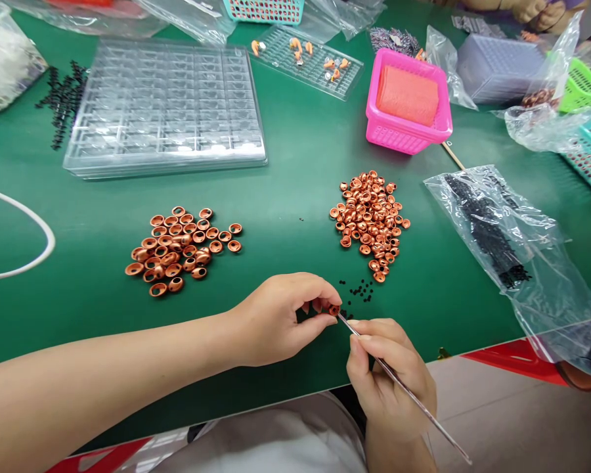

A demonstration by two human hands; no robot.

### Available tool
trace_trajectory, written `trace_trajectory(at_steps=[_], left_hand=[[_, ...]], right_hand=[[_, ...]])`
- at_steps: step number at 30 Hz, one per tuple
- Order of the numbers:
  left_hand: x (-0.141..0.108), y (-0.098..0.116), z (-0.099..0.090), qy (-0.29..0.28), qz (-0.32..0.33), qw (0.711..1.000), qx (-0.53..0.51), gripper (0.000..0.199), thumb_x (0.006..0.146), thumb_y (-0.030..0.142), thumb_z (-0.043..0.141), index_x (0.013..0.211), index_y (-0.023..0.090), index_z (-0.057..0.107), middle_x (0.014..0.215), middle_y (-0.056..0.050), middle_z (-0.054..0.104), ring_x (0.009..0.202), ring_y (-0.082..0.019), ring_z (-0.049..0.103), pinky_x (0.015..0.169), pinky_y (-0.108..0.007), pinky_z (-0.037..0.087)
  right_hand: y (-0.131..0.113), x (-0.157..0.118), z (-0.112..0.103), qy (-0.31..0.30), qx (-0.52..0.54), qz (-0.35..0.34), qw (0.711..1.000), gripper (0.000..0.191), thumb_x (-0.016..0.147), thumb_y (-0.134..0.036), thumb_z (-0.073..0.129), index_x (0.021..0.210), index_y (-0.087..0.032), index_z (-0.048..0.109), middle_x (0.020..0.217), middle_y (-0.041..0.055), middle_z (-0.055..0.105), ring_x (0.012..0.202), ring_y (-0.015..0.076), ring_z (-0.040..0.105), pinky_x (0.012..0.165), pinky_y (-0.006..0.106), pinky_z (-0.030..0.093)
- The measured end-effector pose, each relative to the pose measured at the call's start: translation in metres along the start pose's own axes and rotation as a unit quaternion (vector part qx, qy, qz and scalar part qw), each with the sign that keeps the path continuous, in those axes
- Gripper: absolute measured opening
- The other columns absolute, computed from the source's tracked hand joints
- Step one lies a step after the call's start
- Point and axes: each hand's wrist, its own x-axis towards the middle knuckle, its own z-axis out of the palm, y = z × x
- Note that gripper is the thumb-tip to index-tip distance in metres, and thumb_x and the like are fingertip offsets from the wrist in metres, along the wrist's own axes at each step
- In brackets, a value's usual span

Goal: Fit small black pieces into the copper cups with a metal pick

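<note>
1. Pinching a small copper cup (333, 309) between thumb and forefinger of the left hand (280, 315), over the near side of the green table (295, 190).
2. Gripping a slim metal tool (423, 410) pen-fashion in the right hand (394, 364), and aiming its tip at the copper cup; showing too little there to tell touching from nearly touching, or bare from loaded.
3. Possibly risking a slip of the copper cup, through holding so small and rounded a piece by fingertips alone and perhaps pressing on it off-centre.
4. Possibly risking a poke to the left fingertips, through working a narrow point so close to skin.
5. Working just beside the black specks (364, 292); possibly risking scattering or losing some, through brushing across with a knuckle.
6. Facing a loose right pile (369, 210) of cups beyond the specks and a left pile (177, 243) beyond the left forearm (152, 355); possibly risking strays, through sweeping an arm too wide.
7. Working close to the table's near edge (453, 357); possibly risking a drop to the floor (477, 407), through loosening either grip.
</note>
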Motion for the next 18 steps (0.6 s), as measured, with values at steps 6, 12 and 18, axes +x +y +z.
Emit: trace_trajectory(at_steps=[6,12,18], left_hand=[[-0.0003,0.0005,-0.0006,-0.003,-0.003,1.0,-0.006,0.008,0.087,0.013,0.065,0.094,0.014,0.067,0.081,0.0,0.067,0.071,-0.009,0.061,0.064,-0.017,0.048],[0.0001,-0.0016,0.001,0.003,0.017,1.0,0.005,0.008,0.088,0.011,0.064,0.095,0.014,0.066,0.079,0.0,0.066,0.07,-0.009,0.06,0.066,-0.017,0.047],[-0.0012,-0.0032,0.0021,0.009,0.05,0.998,0.043,0.006,0.089,0.009,0.062,0.094,0.012,0.064,0.076,0.001,0.063,0.066,-0.009,0.056,0.065,-0.017,0.044]], right_hand=[[-0.0022,0.0005,-0.0002,-0.001,-0.009,0.005,1.0,0.035,0.079,0.002,0.065,0.103,-0.023,0.061,0.098,0.0039,0.073,0.085,0.0151,0.069,0.069,0.031,0.06],[-0.001,0.001,-0.0006,-0.006,-0.009,-0.002,1.0,0.035,0.079,0.002,0.065,0.103,-0.022,0.062,0.099,0.0036,0.073,0.085,0.0147,0.07,0.07,0.03,0.061],[0.0025,-0.0016,-0.0018,-0.016,-0.001,-0.021,1.0,0.041,0.079,0.004,0.065,0.11,-0.022,0.061,0.103,0.0052,0.073,0.089,0.0159,0.071,0.073,0.032,0.062]])
